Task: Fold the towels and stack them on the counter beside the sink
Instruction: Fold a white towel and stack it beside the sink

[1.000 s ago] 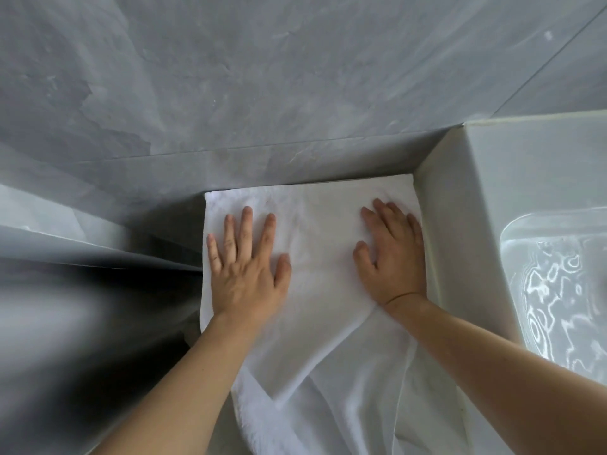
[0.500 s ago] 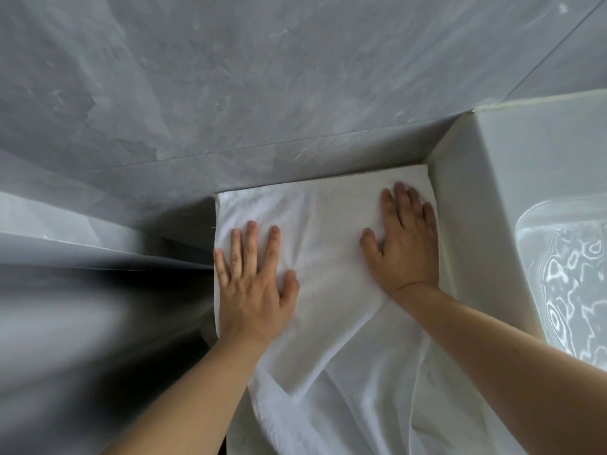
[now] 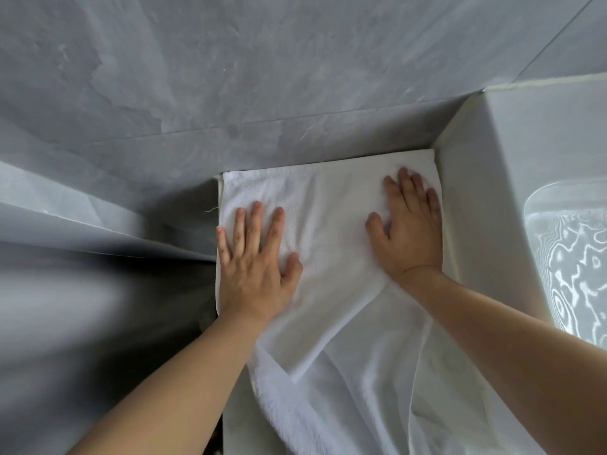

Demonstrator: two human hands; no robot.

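Observation:
A white towel (image 3: 328, 231) lies spread on the narrow white counter (image 3: 458, 257) between the grey wall and the sink. Its far edge runs along the wall; its near part hangs crumpled toward me, with one folded corner lying on top. My left hand (image 3: 253, 267) presses flat on the towel's left side, fingers spread. My right hand (image 3: 409, 231) presses flat on the towel's right side, close to the raised sink wall. Neither hand grips the cloth.
The raised white sink (image 3: 558, 251), with rippling water in its basin, stands at the right. A grey marbled wall (image 3: 262, 77) closes the back. The counter drops off into a dark gap (image 3: 98, 290) at the left.
Both hands have slid a little farther over the towel toward the wall, the right one toward the far right corner. The view has shifted slightly.

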